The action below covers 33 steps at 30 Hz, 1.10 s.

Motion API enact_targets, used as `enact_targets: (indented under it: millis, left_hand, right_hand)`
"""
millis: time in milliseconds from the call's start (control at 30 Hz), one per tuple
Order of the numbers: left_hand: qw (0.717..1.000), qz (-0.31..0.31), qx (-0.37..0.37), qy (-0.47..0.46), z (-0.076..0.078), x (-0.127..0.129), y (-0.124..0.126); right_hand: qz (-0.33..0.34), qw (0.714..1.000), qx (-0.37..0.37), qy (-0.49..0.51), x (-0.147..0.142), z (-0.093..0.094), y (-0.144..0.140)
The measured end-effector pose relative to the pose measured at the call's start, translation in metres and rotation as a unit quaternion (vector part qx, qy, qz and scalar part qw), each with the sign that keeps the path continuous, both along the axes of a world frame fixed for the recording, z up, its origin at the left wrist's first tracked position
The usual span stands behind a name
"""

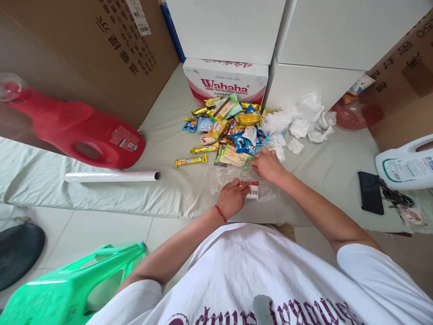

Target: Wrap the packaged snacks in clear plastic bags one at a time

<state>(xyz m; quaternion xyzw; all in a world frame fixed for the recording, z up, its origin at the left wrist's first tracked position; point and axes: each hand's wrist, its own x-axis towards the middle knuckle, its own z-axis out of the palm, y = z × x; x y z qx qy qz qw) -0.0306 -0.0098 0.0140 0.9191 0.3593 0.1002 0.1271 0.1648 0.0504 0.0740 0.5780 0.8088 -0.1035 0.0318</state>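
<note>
My left hand (pixel 232 198) is closed over a small white and red snack packet (pixel 253 191), which lies on a crumpled sheet of clear plastic film (pixel 219 176). Just beyond it, the bent fingers of my right hand (pixel 269 166) are at the green right end of a flat cracker packet (pixel 235 156); my fingertips are partly hidden. This packet lies at the near edge of a heap of wrapped snacks, with a blue snack bag (pixel 244 142) and a yellow-wrapped cake (pixel 249 118) in it. Two thin yellow snack sticks (pixel 191 160) lie to the left.
A Wahaha carton (pixel 226 81) stands behind the heap. Crumpled clear wrap (pixel 306 119) lies to the right. On the left are a red jug (pixel 84 131) and a white film roll (pixel 111 176). A phone (pixel 370 192) and white bottle (pixel 406 164) are far right. A green stool (pixel 67 289) stands below.
</note>
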Motion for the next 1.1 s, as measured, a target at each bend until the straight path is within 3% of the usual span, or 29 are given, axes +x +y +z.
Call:
enact_targets:
  millis: [67,133,267,333,400,467,500,567,633,700,833,933,1033,1100]
  left_hand:
    - [1.000,0.015,0.012,0.001,-0.006,0.003,0.001]
    - [0.999,0.023,0.023,-0.018,-0.011,-0.002,0.000]
    - [0.986,0.061,0.003,-0.152,-0.021,-0.032,-0.007]
    - [0.959,0.146,-0.011,-0.244,-0.025,-0.053,-0.006]
    - [0.907,0.295,-0.011,-0.299,-0.026,-0.070,0.002]
    - [0.856,0.420,-0.023,-0.300,-0.023,-0.079,0.016]
    - [0.851,0.444,-0.043,-0.277,-0.020,-0.080,0.023]
    - [0.884,0.416,-0.097,-0.189,-0.010,-0.075,0.034]
    - [0.925,0.346,-0.141,-0.075,0.004,-0.065,0.035]
    - [0.940,0.294,-0.176,-0.009,0.019,-0.054,0.028]
    - [0.922,0.250,-0.278,-0.106,0.036,-0.023,0.005]
    - [0.906,0.194,-0.330,-0.180,0.028,0.005,-0.004]
    - [0.939,0.178,-0.246,-0.162,0.010,0.025,-0.008]
    - [0.959,0.182,-0.189,-0.111,0.000,0.030,-0.011]
  right_hand:
    - [0.094,0.995,0.043,0.012,0.003,0.005,-0.020]
    - [0.163,0.986,0.031,0.018,0.007,0.000,-0.045]
    - [0.230,0.973,-0.035,0.010,0.010,-0.031,-0.085]
    - [0.245,0.968,-0.054,-0.004,0.009,-0.043,-0.094]
    - [0.241,0.968,-0.067,-0.017,0.006,-0.047,-0.096]
    - [0.233,0.969,-0.076,-0.023,0.003,-0.044,-0.095]
    - [0.231,0.969,-0.080,-0.023,0.001,-0.041,-0.094]
    - [0.228,0.970,-0.088,-0.020,0.000,-0.036,-0.091]
    - [0.221,0.970,-0.098,-0.014,0.000,-0.034,-0.088]
    - [0.210,0.972,-0.103,-0.003,0.001,-0.037,-0.086]
    - [0.184,0.978,-0.085,0.049,-0.001,-0.048,-0.086]
    - [0.165,0.975,-0.090,0.116,0.005,-0.046,-0.095]
    - [0.191,0.947,-0.134,0.220,0.024,-0.033,-0.105]
    - [0.131,0.943,-0.132,0.276,0.039,-0.025,-0.109]
